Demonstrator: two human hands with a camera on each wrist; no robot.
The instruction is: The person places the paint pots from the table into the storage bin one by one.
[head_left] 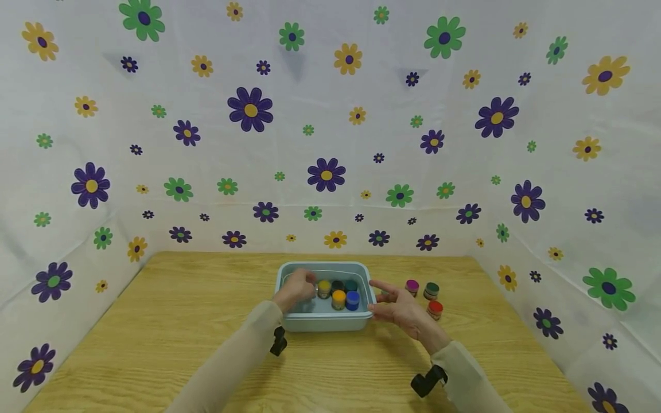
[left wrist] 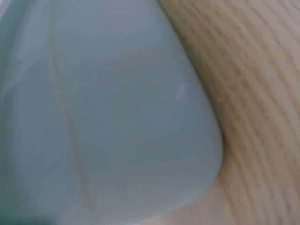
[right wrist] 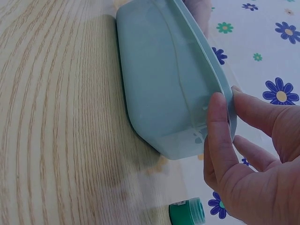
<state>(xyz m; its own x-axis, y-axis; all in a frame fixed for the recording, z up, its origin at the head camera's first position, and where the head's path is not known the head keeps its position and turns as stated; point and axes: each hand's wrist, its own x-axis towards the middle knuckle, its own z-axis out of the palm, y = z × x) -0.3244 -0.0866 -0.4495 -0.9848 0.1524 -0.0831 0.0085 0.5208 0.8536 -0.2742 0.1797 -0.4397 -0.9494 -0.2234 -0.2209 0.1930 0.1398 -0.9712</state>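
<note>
Five jars [head_left: 338, 300] in tray [head_left: 326, 324]: head view only | right hand [head_left: 408, 315]: pinching tray rim | left hand [head_left: 296, 290]: cannot tell grip

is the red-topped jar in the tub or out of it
Out: the red-topped jar sits on the wooden table, to the right of the tub, outside its wall.
</note>
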